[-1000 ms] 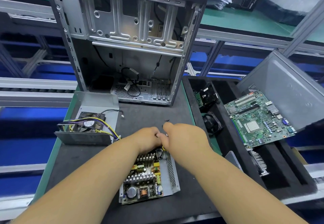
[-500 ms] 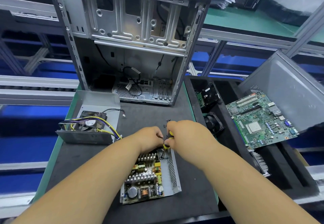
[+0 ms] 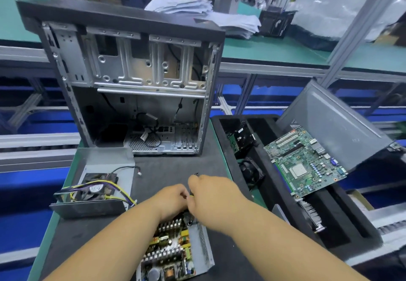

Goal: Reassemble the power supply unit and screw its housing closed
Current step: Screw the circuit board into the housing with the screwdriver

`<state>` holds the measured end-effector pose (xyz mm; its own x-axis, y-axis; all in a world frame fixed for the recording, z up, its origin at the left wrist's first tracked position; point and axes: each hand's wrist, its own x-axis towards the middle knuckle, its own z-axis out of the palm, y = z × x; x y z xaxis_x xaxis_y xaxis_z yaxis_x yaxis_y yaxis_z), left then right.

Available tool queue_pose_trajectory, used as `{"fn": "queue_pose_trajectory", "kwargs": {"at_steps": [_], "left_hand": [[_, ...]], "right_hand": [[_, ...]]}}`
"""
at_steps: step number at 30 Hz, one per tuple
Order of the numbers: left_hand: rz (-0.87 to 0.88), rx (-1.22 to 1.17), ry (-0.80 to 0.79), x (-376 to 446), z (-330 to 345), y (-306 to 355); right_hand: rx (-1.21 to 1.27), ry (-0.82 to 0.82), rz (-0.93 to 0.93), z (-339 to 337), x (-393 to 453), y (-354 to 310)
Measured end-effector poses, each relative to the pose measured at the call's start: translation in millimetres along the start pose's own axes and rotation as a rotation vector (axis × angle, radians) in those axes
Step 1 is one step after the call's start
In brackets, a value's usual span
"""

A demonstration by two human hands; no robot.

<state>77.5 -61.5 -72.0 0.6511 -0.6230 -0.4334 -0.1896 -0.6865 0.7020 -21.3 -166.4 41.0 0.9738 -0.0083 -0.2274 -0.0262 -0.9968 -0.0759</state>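
While both hands meet over the far end of the open power supply board, a screwdriver is gripped upright in the right hand, tip down on the board; the left hand is curled beside it, contents hidden. The fan cover lies left on the dark mat.
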Motion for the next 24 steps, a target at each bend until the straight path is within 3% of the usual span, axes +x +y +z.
{"fn": "queue_pose_trajectory", "kwargs": {"at_steps": [3,10,14,18,24], "left_hand": [[0.009,0.059,-0.015,-2,-3,6],[0.005,0.064,-0.018,-7,-4,8],[0.023,0.094,-0.033,-8,-5,9],[0.072,0.130,-0.044,-8,-5,12],[0.022,0.049,-0.004,-3,-3,5]], "right_hand": [[0.067,-0.045,0.017,-2,1,5],[-0.045,-0.002,0.139,6,8,6],[0.103,0.066,-0.011,8,6,8],[-0.054,0.061,-0.121,3,4,9],[-0.021,-0.037,-0.092,3,1,8]]}}
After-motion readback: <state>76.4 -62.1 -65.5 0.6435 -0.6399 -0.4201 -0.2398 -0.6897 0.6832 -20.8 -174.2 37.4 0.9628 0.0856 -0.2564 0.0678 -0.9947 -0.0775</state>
